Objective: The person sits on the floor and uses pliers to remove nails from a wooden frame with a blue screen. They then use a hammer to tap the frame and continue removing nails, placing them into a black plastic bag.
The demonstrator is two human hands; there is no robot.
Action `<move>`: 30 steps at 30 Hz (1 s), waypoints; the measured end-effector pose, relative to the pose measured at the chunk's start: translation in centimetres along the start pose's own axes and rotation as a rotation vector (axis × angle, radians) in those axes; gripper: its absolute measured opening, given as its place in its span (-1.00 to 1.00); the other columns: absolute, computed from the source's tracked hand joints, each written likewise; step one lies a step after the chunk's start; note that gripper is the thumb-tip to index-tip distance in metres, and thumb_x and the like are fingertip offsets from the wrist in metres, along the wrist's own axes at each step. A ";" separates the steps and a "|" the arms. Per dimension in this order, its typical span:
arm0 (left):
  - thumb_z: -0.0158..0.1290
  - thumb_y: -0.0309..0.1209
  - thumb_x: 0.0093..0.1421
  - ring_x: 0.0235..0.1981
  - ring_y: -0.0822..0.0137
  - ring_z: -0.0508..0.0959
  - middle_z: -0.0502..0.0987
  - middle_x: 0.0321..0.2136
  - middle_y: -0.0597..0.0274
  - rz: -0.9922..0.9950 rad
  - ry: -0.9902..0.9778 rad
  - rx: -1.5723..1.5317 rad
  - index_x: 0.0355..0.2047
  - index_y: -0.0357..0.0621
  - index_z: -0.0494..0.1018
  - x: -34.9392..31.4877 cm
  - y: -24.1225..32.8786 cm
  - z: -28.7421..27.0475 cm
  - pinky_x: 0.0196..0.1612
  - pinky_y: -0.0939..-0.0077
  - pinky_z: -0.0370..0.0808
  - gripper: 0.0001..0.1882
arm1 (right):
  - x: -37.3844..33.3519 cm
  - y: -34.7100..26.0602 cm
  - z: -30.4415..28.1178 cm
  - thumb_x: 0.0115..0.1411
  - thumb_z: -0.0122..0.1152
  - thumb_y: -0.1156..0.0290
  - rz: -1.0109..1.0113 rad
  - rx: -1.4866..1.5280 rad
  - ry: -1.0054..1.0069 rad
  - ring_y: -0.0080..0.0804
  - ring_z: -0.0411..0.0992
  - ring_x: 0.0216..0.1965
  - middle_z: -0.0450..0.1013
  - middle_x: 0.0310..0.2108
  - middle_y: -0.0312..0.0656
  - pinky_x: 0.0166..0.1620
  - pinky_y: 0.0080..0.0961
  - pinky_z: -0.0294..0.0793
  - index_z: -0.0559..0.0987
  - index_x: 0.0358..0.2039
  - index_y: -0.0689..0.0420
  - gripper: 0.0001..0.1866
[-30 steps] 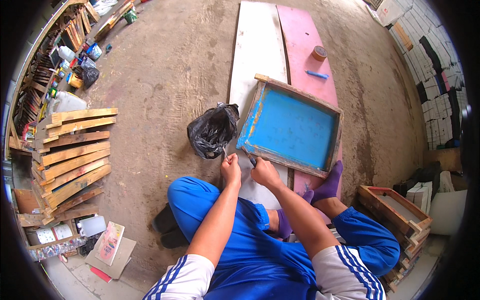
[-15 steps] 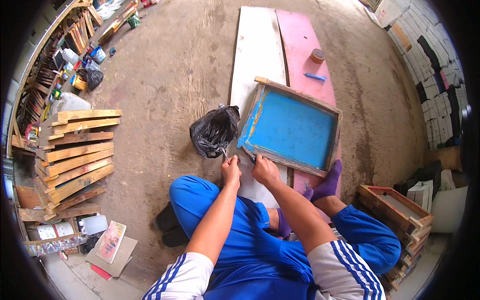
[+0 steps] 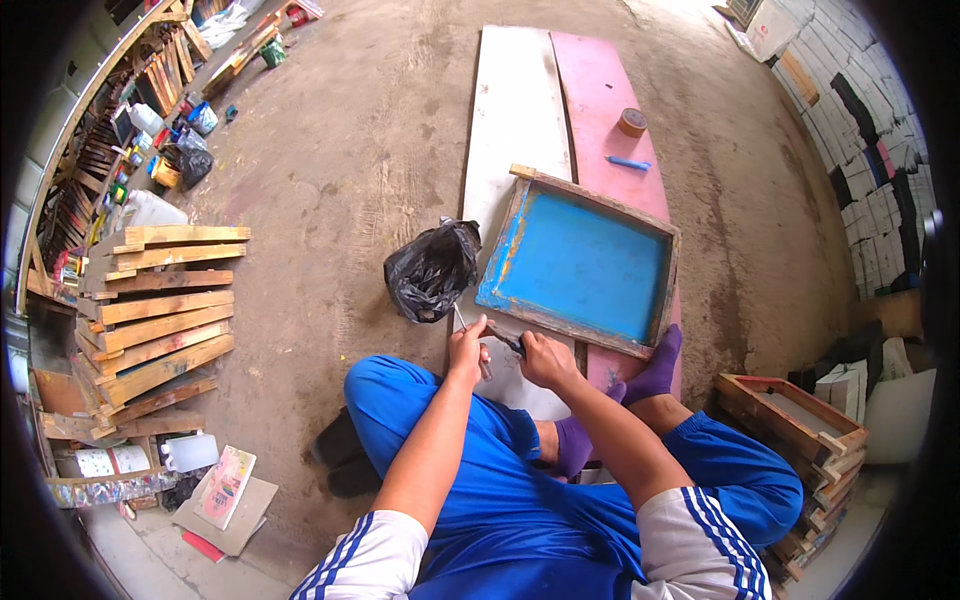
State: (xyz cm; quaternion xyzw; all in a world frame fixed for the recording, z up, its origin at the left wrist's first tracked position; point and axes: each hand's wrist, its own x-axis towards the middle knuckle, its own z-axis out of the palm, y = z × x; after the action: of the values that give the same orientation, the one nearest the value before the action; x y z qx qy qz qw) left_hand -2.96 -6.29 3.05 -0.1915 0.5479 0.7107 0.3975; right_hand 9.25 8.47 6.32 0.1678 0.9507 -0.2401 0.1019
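Note:
My left hand is closed around a slim metal tool, its thin shaft standing up toward the black plastic bag. Below the fingers a stubby end shows. Close by on the right, my right hand grips a dark-handled tool whose tip points at the left hand; its kind is too small to tell. Just beyond both hands lies a wooden screen-printing frame with blue mesh, tilted on the boards. The crumpled black plastic bag sits with its mouth open left of the frame.
Under the frame run a white board and a pink board. On the pink one are a roll of brown tape and a blue cutter. Wooden frames are stacked at left and right.
My right hand has drawn back from the frame's near left corner, and its dark-handled tool now shows. The left hand's tool has tilted. The whole view has shifted slightly.

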 end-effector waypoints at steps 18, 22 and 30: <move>0.42 -0.27 0.14 -0.70 0.54 0.44 0.66 -0.50 0.21 0.250 -0.119 0.782 -0.28 -0.29 0.66 0.3 -4.1 0.4 -0.64 0.58 0.36 -0.68 | -6.5 6.4 -2.5 0.17 0.37 0.20 0.190 0.491 -0.052 0.17 0.56 -0.23 0.54 -0.35 0.18 -0.17 -0.02 0.47 0.48 -0.01 0.24 -0.51; 0.38 -0.09 0.18 -0.65 0.55 0.46 0.60 -0.53 0.28 0.245 -0.048 0.673 -0.13 -0.29 0.61 0.4 -3.7 1.1 -0.60 0.61 0.38 -0.51 | -5.9 5.7 -2.8 0.19 0.34 0.19 0.262 0.496 0.094 0.24 0.55 -0.12 0.57 -0.22 0.18 -0.08 0.01 0.49 0.44 0.06 0.20 -0.48; 0.17 0.10 0.34 -0.60 0.48 0.51 0.63 -0.35 0.19 0.164 -0.155 0.220 -0.12 -0.25 0.56 -0.9 -1.5 1.5 -0.48 0.55 0.45 -0.44 | -2.7 -2.9 -1.1 0.30 0.23 0.16 -0.017 0.743 0.162 0.23 0.47 0.13 0.50 0.10 0.23 0.15 -0.02 0.46 0.37 0.28 0.16 -0.39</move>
State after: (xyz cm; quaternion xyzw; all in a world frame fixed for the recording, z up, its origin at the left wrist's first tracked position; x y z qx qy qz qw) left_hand -0.96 -5.12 3.24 -0.0458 0.6040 0.6892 0.3977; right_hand 10.57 5.90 9.28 0.2039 0.8051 -0.5554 -0.0433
